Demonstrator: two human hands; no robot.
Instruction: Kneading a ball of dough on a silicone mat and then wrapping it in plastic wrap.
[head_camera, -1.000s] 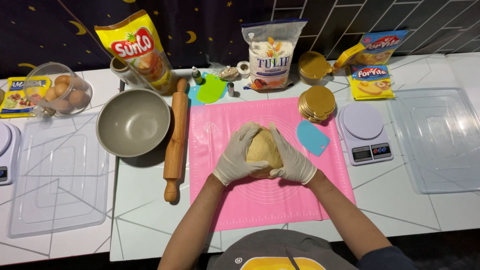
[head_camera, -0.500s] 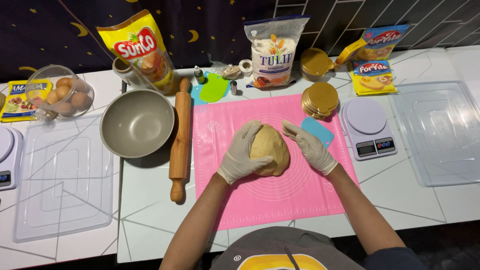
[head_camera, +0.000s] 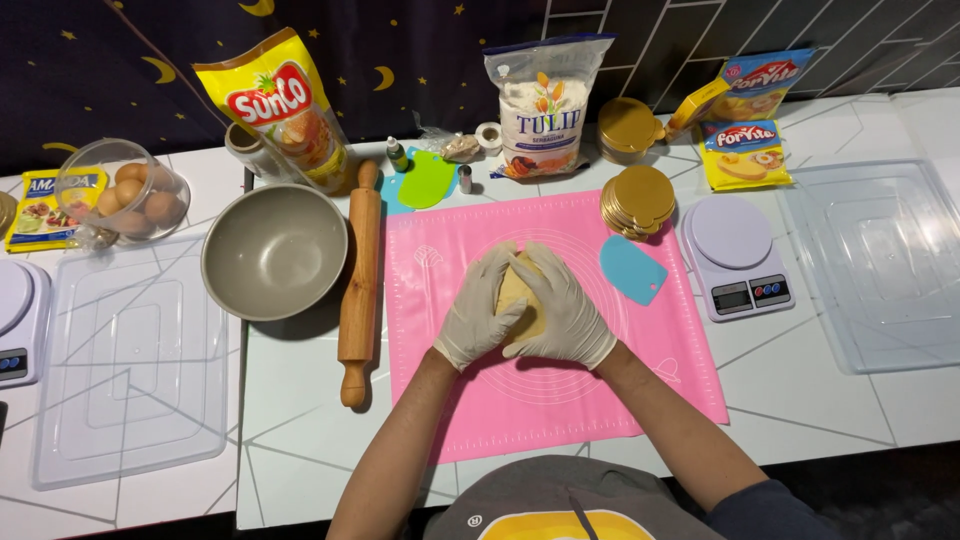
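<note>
A pale yellow lump of dough (head_camera: 519, 293) rests on the pink silicone mat (head_camera: 600, 400) in the middle of the white table. My left hand (head_camera: 482, 308), in a white glove, cups the dough's left side. My right hand (head_camera: 563, 308), also gloved, lies over the top and right side of the dough, its fingers overlapping the left hand. Most of the dough is hidden under both hands.
A wooden rolling pin (head_camera: 359, 280) and a grey bowl (head_camera: 274, 250) lie left of the mat. A blue scraper (head_camera: 633, 269), gold discs (head_camera: 639, 201) and a white scale (head_camera: 735, 257) sit to the right. Clear tray lids (head_camera: 130, 355) (head_camera: 880, 265) flank both ends. Bags and eggs (head_camera: 135, 197) line the back.
My right hand, held off the dough half a second ago, has come back over it. Both hands now close on the dough again.
</note>
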